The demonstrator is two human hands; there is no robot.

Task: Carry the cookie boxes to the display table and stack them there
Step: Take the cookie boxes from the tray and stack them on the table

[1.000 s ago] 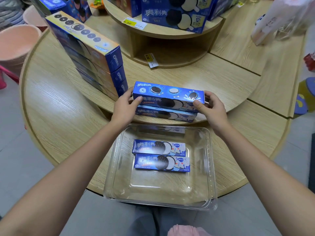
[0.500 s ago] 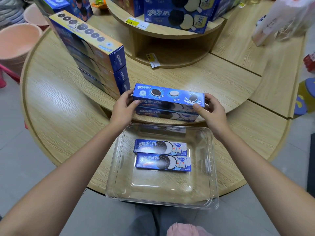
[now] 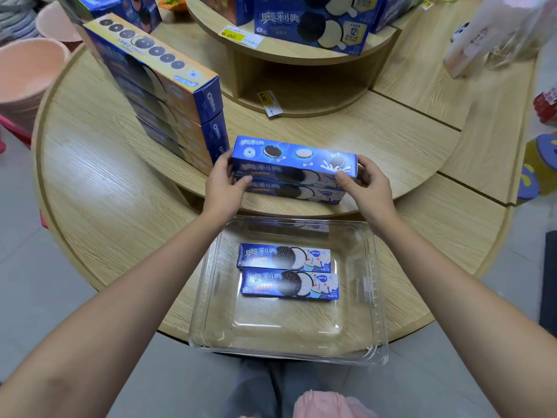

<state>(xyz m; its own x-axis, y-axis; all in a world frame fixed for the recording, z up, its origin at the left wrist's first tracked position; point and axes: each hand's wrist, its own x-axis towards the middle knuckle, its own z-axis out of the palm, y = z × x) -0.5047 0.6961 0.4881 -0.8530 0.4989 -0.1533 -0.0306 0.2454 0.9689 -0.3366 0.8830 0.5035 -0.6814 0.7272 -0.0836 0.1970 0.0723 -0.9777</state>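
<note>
A blue cookie box (image 3: 294, 156) rests on top of a second blue box (image 3: 297, 192) on the middle tier of the round wooden display table (image 3: 105, 182). My left hand (image 3: 224, 184) grips the top box's left end and my right hand (image 3: 366, 184) its right end. Two more blue cookie boxes (image 3: 284, 256) (image 3: 289, 283) lie side by side in a clear plastic tray (image 3: 376, 297) on the lowest tier, near the table's front edge.
A tall stack of larger cookie boxes (image 3: 168, 95) stands just left of my left hand. The top tier (image 3: 301, 52) holds big blue boxes and yellow price tags. Pink buckets (image 3: 27, 73) sit at far left; a white bag (image 3: 494, 28) lies at top right.
The top box has come down from a small gap onto the lower box. Both hands stayed on its ends.
</note>
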